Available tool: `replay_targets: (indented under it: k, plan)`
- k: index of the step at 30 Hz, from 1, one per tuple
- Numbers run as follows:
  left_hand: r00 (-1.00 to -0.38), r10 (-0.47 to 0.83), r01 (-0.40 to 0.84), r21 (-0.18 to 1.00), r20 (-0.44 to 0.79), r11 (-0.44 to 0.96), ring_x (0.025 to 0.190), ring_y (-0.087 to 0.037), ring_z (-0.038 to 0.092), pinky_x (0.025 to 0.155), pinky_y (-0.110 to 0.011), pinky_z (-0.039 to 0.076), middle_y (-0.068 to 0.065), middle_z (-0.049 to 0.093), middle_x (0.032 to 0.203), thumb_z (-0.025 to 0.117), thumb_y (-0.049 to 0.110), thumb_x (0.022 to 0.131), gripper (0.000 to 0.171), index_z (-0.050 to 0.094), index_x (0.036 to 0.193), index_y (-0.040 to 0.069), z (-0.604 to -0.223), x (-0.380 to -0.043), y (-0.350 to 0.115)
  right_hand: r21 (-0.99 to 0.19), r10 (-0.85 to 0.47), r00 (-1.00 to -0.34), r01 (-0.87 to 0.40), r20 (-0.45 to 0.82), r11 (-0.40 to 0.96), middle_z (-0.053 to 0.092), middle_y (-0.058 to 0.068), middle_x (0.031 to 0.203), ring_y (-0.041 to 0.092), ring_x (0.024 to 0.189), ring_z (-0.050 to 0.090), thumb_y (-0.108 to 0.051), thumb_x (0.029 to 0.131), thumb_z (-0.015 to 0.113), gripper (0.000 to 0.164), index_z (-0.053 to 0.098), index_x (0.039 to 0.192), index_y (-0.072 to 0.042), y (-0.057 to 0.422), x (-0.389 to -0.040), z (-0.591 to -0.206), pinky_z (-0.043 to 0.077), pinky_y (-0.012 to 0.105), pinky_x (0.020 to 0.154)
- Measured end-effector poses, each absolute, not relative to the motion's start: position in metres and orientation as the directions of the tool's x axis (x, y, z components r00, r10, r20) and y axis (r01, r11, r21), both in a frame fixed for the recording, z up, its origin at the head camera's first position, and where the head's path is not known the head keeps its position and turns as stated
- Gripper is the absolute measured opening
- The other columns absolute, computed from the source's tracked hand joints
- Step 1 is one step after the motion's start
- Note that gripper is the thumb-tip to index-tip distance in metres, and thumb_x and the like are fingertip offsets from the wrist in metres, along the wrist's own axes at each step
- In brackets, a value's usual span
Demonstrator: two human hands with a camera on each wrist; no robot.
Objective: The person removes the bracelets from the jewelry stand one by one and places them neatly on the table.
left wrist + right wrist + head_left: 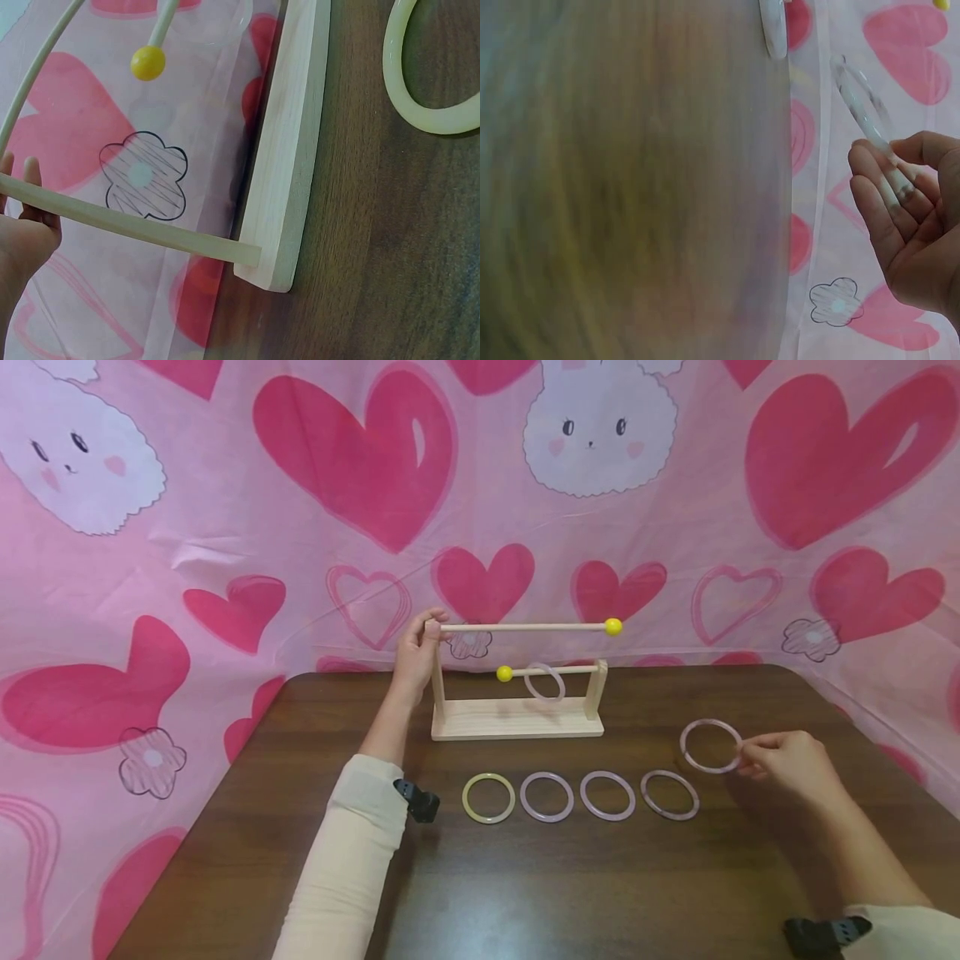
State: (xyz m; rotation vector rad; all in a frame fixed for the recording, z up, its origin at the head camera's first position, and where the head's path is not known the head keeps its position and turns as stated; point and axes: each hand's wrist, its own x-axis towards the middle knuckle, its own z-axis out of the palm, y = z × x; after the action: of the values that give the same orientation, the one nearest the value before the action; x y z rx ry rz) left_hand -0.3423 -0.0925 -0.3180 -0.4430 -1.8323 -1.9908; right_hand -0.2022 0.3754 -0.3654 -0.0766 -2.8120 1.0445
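My left hand (416, 652) holds the top of the left post (438, 681) of a wooden bangle stand (517, 718); its fingers show behind the post in the left wrist view. From that post a long upper rod (525, 627) runs right to a yellow ball. A pale lilac bangle (562, 687) hangs on the shorter lower rod (581, 669). Off to the right, my right hand (795, 768) pinches a pale mauve bangle (708, 722) by its edge between thumb and fingers, raised over the table. In the right wrist view this bangle (859, 112) is seen nearly edge-on.
In front of the stand, a yellow bangle (488, 775) and several purplish bangles (547, 819) lie in a row on the dark wooden table (525, 885). A pink cloth (480, 518) with hearts hangs behind the table. Yellow balls (505, 674) cap the rods' free ends.
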Motion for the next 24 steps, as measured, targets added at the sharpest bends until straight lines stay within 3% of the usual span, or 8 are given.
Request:
replay_targets:
  k: [7, 14, 24]
  plan:
    - [-0.866, -0.069, 0.499, 0.863, 0.495, -0.082, 0.094, -0.027, 0.057, 0.091, -0.03, 0.04, -0.019, 0.056, 0.114, 0.044, 0.012, 0.097, 0.03, 0.05, 0.118, -0.008, -0.317, -0.342, -0.093, -0.661, -0.01, -1.0, -0.007, -0.001, 0.75, 0.067, 0.011, 0.07, 0.015, 0.06, 0.064, -0.012, 0.092, 0.047, 0.034, 0.061, 0.096, 0.018, 0.385, -0.203, -0.365, 0.049, 0.025, 0.054]
    - [-0.853, -0.078, 0.522, 0.849, 0.516, -0.085, 0.086, -0.015, 0.059, 0.088, -0.029, 0.041, -0.016, 0.059, 0.112, 0.045, 0.013, 0.095, 0.031, 0.05, 0.117, -0.009, -0.319, -0.344, -0.093, -0.733, -0.146, -0.977, 0.017, -0.158, 0.68, 0.066, 0.016, 0.075, 0.014, 0.063, 0.065, -0.001, 0.09, 0.046, 0.03, 0.052, 0.097, 0.027, 0.404, -0.202, -0.363, 0.053, 0.031, 0.058]
    - [-0.862, -0.077, 0.506, 0.859, 0.501, -0.081, 0.097, -0.036, 0.055, 0.091, -0.03, 0.041, -0.022, 0.056, 0.115, 0.044, 0.009, 0.097, 0.029, 0.05, 0.118, -0.009, -0.316, -0.344, -0.091, -0.714, -0.212, -0.945, 0.033, -0.251, 0.699, 0.066, 0.013, 0.074, 0.013, 0.063, 0.063, -0.002, 0.087, 0.048, 0.026, 0.057, 0.091, 0.022, 0.419, -0.198, -0.364, 0.053, 0.03, 0.057]
